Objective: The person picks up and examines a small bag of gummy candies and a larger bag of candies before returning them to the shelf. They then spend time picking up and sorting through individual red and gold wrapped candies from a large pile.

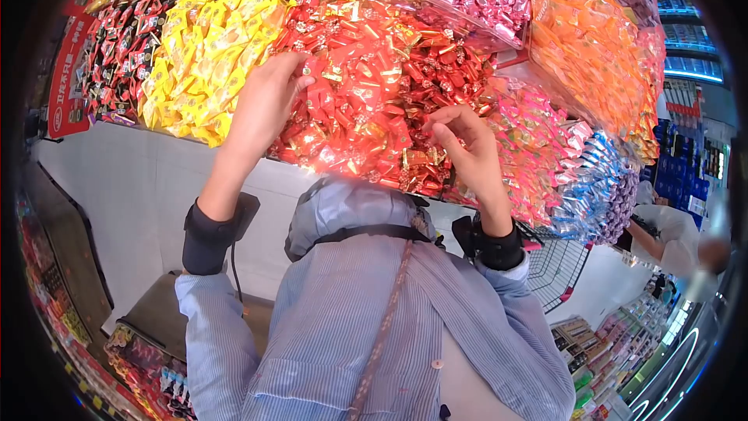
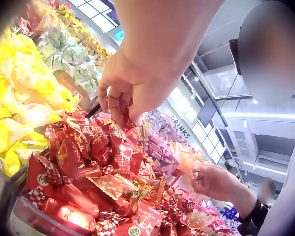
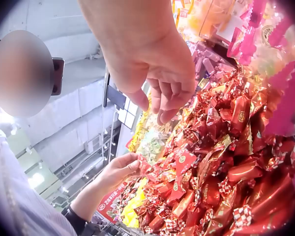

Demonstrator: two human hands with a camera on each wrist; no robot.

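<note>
Shop shelves [image 1: 689,27] glow at two o'clock, while heaped sweets lie ahead: yellow sweets [image 1: 210,62] at eleven, red sweets [image 1: 354,86] at twelve, pink sweets [image 1: 526,144] at one. A shopping cart [image 1: 555,265] stands at three o'clock.

The left hand [image 1: 269,97] pinches a red sweet at its fingertips, low over the far left part of the red heap. The right hand [image 1: 471,152] is over the heap's right side, its grip slack, fingers loosely bent and no sweet seen in them.

Work among the red sweets looks under way but early: one is in the fingers, seemingly barely clear of the pile, and the rest lie loose. No gathered portion shows, so how much remains is hard to judge.

Only the head view takes in the cart. The left wrist view adds "DRINKS" lettering [image 2: 181,127] on the wall beyond, and the right wrist view bares the gap between the right thumb and fingers, which the head view leaves unclear.
</note>
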